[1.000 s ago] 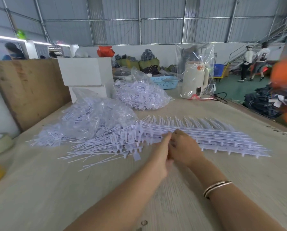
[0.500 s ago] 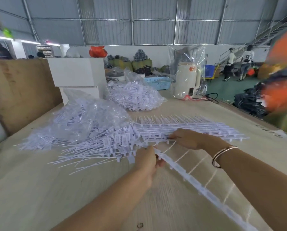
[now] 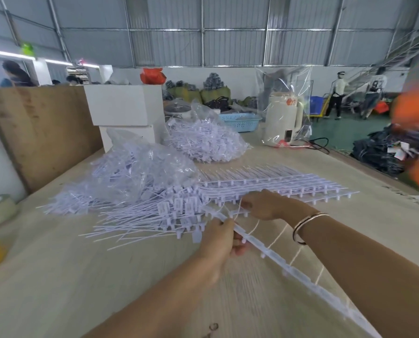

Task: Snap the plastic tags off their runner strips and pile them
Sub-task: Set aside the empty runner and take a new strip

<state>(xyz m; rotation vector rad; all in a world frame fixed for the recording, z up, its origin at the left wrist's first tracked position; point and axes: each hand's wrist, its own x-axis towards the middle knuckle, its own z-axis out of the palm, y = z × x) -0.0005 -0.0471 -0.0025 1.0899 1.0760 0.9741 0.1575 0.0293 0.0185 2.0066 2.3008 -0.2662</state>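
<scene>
Left hand (image 3: 219, 240) grips one strip (image 3: 284, 262); right hand (image 3: 262, 206) pinches its far tags.

Snapping looks under way: the strip runs from mid-table toward the near right, thin tails trailing. Next, I judge, comes a twist to free the tags onto the loose pile (image 3: 140, 215) at left. Two bags of tags sit beyond; the stacked strips (image 3: 289, 184) are too many to count.

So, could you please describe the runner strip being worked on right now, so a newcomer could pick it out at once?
Start at the wooden table and find the flat stack of white strips at its middle. Just nearer lies the one runner strip that slants toward the camera, gripped at its far end by the left hand while the right hand holds its thin tails. Unlike the others, it is lifted off the stack.
</scene>
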